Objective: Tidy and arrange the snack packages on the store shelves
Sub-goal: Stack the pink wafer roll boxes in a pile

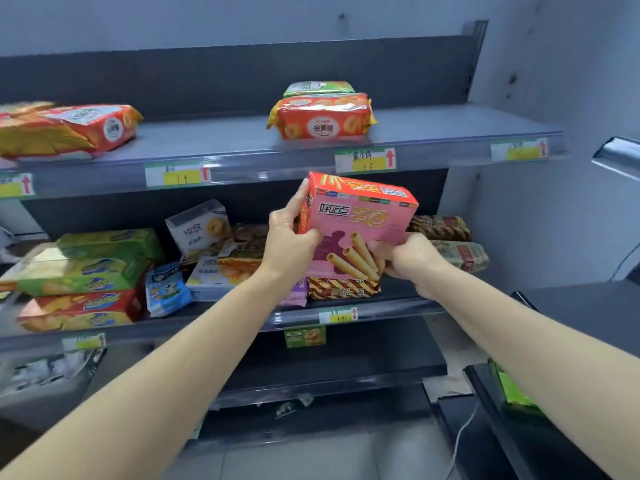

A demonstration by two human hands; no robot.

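Note:
A pink and red egg-roll box [360, 220] is held up in front of the middle shelf [381, 306], tilted slightly. My left hand [289, 237] grips its left side, thumb on the front and fingers up the edge. My right hand [412, 259] grips its lower right corner. On the top shelf [450, 133] lie a red biscuit pack [322, 117] with a green pack [317, 87] behind it, and more red packs [69, 128] at the left.
The middle shelf holds green and red boxes [86, 271], a white biscuit box [199, 230], a blue bag [166, 289], striped brown packs [343, 288] and packs at the right [460, 254]. A small green box [304, 337] sits on the lower shelf. A dark counter [588, 306] stands right.

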